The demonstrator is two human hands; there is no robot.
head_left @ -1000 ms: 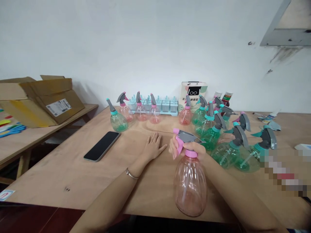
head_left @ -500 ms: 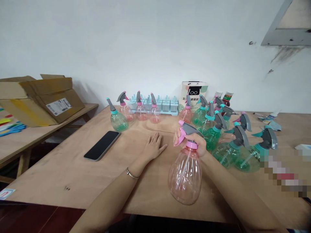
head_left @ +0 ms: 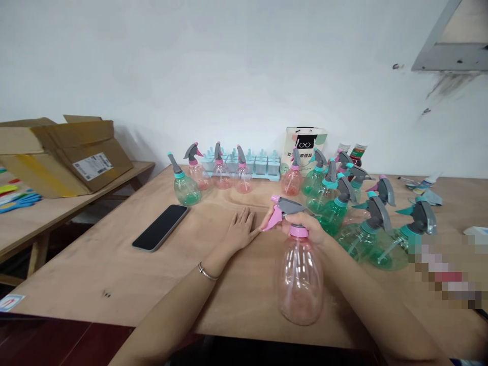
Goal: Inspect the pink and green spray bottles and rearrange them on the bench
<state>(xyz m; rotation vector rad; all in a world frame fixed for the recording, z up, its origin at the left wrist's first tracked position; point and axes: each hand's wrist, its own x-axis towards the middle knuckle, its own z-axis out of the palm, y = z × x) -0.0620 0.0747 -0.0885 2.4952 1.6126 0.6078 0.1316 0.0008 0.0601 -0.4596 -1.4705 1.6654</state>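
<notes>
My right hand (head_left: 305,227) grips the neck of a clear pink spray bottle (head_left: 300,277) with a grey and pink trigger head, held just above the wooden table (head_left: 114,264) near its front edge. The pink trigger lever sticks out to the left, free of my fingers. My left hand (head_left: 240,231) lies flat on the table just left of the bottle, fingers stretched out and holding nothing. A cluster of green spray bottles (head_left: 358,223) stands right of my right hand.
A black phone (head_left: 160,227) lies to the left. One green bottle (head_left: 183,185) and three pink bottles (head_left: 221,173) stand at the back before a blue mould tray (head_left: 263,165). A printed box (head_left: 304,145) stands by the wall. A cardboard box (head_left: 64,155) sits on the side table.
My right hand has swung the pink bottle from tilted to nearly upright and shifted it slightly right. The trigger lever now points out, with my fingers off it. My left hand has stayed put.
</notes>
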